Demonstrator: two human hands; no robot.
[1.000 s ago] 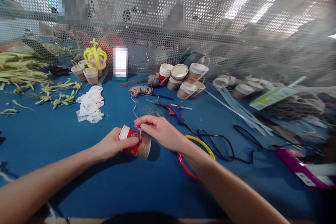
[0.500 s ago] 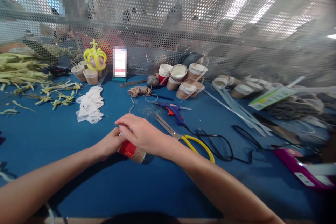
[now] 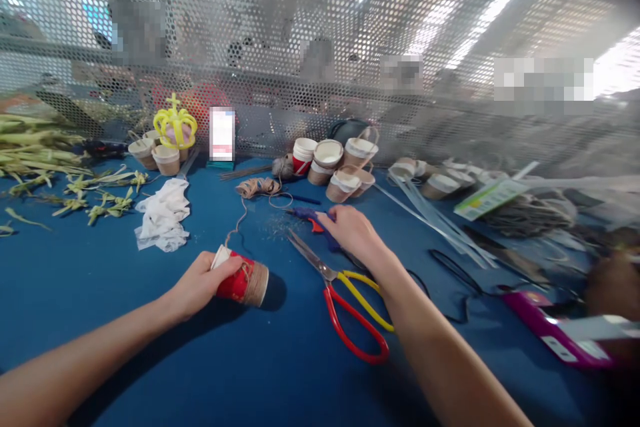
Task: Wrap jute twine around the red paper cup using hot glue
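My left hand (image 3: 203, 280) is closed round a paper cup (image 3: 231, 283) that lies tilted on its side. The cup has a white rim, a red printed wall and twine wound about its lower end. A strand of twine (image 3: 239, 227) runs from near the rim to a loose twine bundle (image 3: 257, 187). My right hand (image 3: 355, 233) is closed over the handle of a blue hot glue gun (image 3: 305, 213), whose orange trigger shows beside the fingers. Just in front of the right forearm lie open scissors (image 3: 327, 273) with one red and one yellow handle.
Several paper cups (image 3: 327, 153) stand at the back, near a perforated metal screen (image 3: 280, 100). Crumpled white cloth (image 3: 165, 213) and dry husk strips (image 3: 30, 147) lie left. Clear glue sticks (image 3: 440, 220), a black cord (image 3: 450, 263) and a purple box (image 3: 555, 330) lie right.
My right hand has left the cup and moved right onto the glue gun. The left hand still holds the cup, now showing more of its wall. The view has shifted slightly.
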